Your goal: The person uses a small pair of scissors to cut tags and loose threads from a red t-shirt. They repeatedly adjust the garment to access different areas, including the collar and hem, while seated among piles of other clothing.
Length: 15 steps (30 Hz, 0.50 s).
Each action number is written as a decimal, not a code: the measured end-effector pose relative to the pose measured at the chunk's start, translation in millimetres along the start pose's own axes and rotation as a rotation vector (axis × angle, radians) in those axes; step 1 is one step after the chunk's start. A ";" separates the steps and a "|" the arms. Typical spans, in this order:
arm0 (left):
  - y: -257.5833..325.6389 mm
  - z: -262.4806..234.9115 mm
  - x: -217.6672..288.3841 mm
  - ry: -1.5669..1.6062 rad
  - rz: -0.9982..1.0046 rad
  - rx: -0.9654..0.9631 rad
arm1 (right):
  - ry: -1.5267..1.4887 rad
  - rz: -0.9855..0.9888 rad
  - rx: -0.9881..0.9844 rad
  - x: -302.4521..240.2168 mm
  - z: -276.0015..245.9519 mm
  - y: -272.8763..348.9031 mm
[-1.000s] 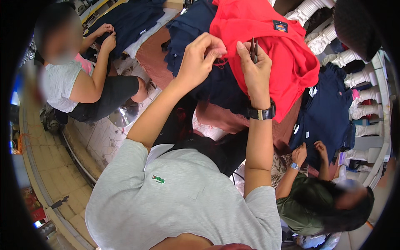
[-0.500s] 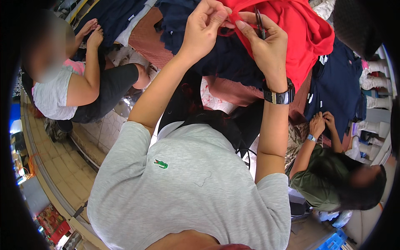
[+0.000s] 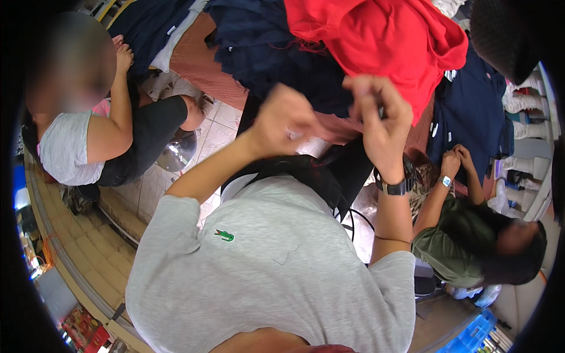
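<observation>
My left hand is closed in a fist, raised in front of my chest just below a pile of navy garments. My right hand, with a dark watch on its wrist, has its fingers pinched together around a small dark tool that barely shows. A red garment lies on the brown table just above both hands; neither hand touches it. I wear a grey shirt.
A seated person at the left has both hands on a navy garment. Another person in an olive top at the right handles navy cloth. A metal stool and a blue crate stand on the floor.
Both my hands have let go of the red garment and drawn back toward my chest. My left hand has closed into a fist. The view has tilted down.
</observation>
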<state>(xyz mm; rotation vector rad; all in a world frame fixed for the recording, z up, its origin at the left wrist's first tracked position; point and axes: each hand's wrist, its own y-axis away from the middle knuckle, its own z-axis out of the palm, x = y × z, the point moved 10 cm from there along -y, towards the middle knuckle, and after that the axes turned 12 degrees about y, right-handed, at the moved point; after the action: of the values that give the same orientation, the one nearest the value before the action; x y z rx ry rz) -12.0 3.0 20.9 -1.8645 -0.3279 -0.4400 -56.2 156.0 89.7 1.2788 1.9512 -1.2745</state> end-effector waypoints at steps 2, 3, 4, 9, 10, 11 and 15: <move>48.2 78.8 -14.2 0.253 -0.369 -0.463 | 0.082 0.069 -0.238 14.2 12.2 29.2; 77.0 98.1 -18.4 0.297 -0.424 -0.512 | 0.084 0.093 -0.288 30.3 17.2 41.8; 104.9 116.0 -25.0 0.340 -0.480 -0.553 | 0.088 0.114 -0.345 44.3 22.3 51.9; 145.7 138.3 -59.6 0.469 -0.768 -0.563 | 0.075 0.279 -0.601 107.2 45.3 97.5; 145.7 135.9 -66.0 0.537 -0.831 -0.507 | 0.084 0.311 -0.641 123.3 50.3 107.1; 165.4 132.0 -84.7 0.705 -1.111 -0.305 | 0.092 0.343 -0.682 139.3 56.1 117.3; 208.4 39.2 -158.3 0.250 -1.219 0.154 | 0.104 0.410 -0.775 185.4 72.0 140.5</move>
<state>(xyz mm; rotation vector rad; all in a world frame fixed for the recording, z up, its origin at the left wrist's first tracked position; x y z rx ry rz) -57.7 -29.3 -237.8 -1.2509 -1.2823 -1.3906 -21.4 192.6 -148.5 1.2309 1.8274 -0.2051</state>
